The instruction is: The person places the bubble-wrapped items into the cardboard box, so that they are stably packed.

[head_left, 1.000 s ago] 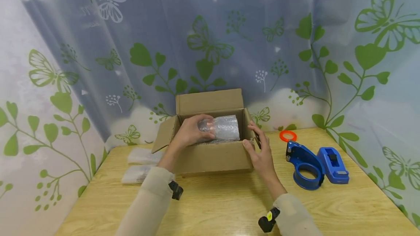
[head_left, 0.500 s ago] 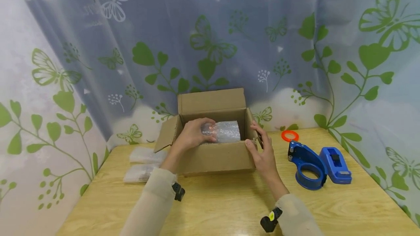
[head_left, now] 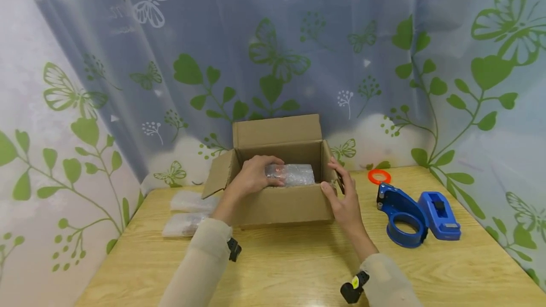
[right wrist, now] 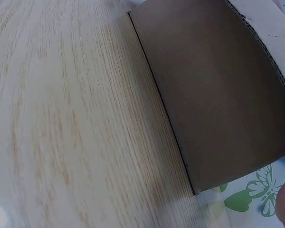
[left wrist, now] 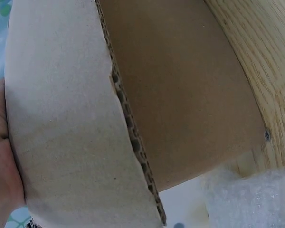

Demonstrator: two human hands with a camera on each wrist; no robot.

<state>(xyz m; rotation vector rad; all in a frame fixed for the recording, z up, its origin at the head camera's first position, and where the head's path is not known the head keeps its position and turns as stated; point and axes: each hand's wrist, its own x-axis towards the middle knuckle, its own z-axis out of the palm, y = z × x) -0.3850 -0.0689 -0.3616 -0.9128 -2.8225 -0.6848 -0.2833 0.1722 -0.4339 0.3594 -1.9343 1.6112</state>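
"Well, entry one?"

"One bubble-wrapped item (head_left: 297, 175), lying lengthwise inside a cardboard box (head_left: 281, 206); lower part hidden behind the front wall."

"Left hand (head_left: 254, 175)?"

"Reaching in over the front wall; grip pinching the item's left end between thumb and fingers."

"Right hand (head_left: 344, 198)?"

"At the box's front right corner; grip bent round the cardboard, thumb on the front side, fingers at the right wall."

"Condition of the box?"

"Brown, top uncovered. Back flap (head_left: 277, 130) upright, left flap (head_left: 219, 173) slanting outward, its corrugated edge plain in the left wrist view. Stands on a wood-grain worktop (head_left: 294, 264)."

"Remaining stock?"

"Left of the box: two wrapped packets (head_left: 186, 224), one behind the other. Right: one blue tape cutter (head_left: 398, 201), just beside one blue tape dispenser (head_left: 439, 217); one orange ring (head_left: 371, 176) behind them."

"Backdrop?"

"One curtain (head_left: 277, 98), butterfly and leaf print."
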